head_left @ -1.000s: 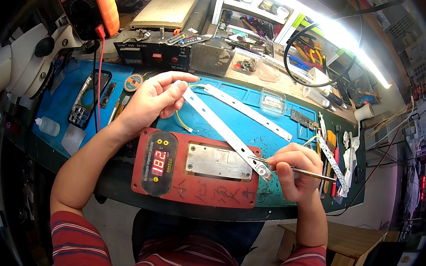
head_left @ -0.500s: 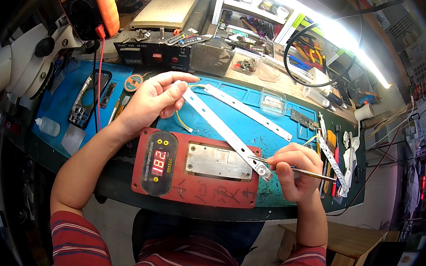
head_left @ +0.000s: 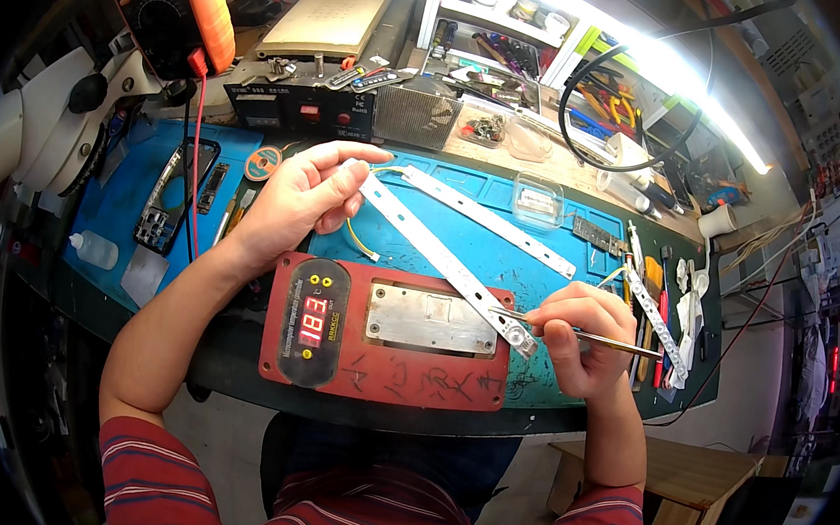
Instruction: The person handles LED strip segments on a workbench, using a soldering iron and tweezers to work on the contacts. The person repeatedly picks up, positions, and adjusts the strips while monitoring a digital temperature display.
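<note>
Near the worktop's [head_left: 555,427] front edge, right-hand fingers [head_left: 562,343] clamp tweezers [head_left: 621,344], tips at a white strip's [head_left: 431,247] near end; left-hand fingers [head_left: 337,185] pinch its far end. It slants across a red-framed heating plate [head_left: 412,361].

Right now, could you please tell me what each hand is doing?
Left hand: closed, pinching the upper end of the white strip.
Right hand: closed around metal tweezers, their tips at the strip's lower end.

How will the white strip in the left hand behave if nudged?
The held white strip is probably fairly stiff, running straight from the left hand. Being narrow and thin, it's likely light. The lens-like dome near its lower end might be fragile.
</note>
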`<move>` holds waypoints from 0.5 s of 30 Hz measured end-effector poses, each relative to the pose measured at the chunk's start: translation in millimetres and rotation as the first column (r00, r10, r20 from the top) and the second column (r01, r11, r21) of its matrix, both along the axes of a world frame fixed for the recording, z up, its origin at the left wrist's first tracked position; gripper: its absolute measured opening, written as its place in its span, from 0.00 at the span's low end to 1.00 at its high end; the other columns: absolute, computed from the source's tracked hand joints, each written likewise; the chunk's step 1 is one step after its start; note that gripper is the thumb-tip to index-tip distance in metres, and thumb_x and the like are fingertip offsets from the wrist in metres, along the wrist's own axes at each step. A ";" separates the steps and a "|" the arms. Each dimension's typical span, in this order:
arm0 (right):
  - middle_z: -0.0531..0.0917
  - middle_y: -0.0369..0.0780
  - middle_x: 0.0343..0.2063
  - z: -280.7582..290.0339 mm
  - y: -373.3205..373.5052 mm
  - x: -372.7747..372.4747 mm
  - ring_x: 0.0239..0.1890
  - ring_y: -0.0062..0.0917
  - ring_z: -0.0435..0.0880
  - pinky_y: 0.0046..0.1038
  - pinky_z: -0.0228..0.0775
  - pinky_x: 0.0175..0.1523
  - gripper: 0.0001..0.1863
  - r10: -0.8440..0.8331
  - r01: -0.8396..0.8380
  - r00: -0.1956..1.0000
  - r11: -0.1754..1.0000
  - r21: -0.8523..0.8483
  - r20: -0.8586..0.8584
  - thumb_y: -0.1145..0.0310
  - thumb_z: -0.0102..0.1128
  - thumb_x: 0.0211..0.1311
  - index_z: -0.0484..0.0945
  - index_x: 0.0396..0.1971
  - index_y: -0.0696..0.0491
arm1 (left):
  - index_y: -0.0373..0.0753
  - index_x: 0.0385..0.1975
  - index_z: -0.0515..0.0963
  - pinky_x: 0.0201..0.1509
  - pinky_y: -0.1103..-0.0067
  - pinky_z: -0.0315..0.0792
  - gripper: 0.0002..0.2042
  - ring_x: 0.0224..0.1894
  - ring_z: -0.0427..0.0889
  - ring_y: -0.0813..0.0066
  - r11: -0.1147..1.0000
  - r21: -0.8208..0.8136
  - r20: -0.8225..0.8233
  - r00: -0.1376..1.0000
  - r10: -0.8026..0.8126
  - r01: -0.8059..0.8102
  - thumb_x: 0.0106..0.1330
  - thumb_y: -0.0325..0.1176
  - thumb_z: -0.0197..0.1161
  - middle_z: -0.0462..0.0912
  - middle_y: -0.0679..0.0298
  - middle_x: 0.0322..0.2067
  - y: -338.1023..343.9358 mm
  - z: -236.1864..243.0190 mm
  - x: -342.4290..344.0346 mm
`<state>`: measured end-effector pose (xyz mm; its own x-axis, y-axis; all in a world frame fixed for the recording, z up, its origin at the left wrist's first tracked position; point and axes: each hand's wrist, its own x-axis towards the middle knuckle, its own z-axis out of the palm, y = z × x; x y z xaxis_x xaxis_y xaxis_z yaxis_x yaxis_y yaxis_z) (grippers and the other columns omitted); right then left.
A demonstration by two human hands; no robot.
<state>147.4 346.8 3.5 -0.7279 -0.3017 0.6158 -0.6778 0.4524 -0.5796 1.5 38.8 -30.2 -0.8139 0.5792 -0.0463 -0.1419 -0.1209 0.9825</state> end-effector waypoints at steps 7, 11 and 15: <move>0.85 0.40 0.23 0.9 0.5 0.1 0.20 0.25 0.82 0.24 0.69 0.24 0.06 0.001 -0.001 1.000 1.000 0.007 0.012 0.72 0.62 0.66 0.84 0.31 0.57 | 0.37 0.62 0.74 0.23 0.91 0.55 0.19 0.22 0.64 0.93 1.000 -0.011 -0.009 1.000 0.008 -0.008 0.78 0.41 0.58 0.73 0.75 0.25 1.3 -0.1 1.2; 0.85 0.40 0.23 2.0 0.2 1.3 0.21 0.26 0.82 0.24 0.70 0.24 0.06 -0.016 0.016 1.000 1.000 0.009 0.008 0.72 0.62 0.66 0.84 0.31 0.57 | 0.38 0.62 0.74 0.24 0.91 0.55 0.19 0.22 0.64 0.93 1.000 -0.004 0.015 1.000 0.014 -0.014 0.78 0.40 0.58 0.73 0.75 0.25 3.3 0.6 1.4; 0.85 0.41 0.23 3.1 1.0 1.0 0.21 0.27 0.83 0.25 0.70 0.25 0.06 -0.013 0.012 1.000 1.000 0.027 0.009 0.73 0.62 0.66 0.84 0.31 0.58 | 0.38 0.62 0.74 0.25 0.91 0.56 0.18 0.24 0.65 0.93 1.000 0.012 0.010 1.000 -0.006 0.006 0.79 0.40 0.57 0.74 0.74 0.27 2.0 2.5 1.9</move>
<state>148.5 347.8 6.6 -0.7372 -0.3089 0.6009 -0.6668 0.4761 -0.5733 3.4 40.8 -27.7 -0.8098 0.5847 -0.0474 -0.1522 -0.1315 0.9796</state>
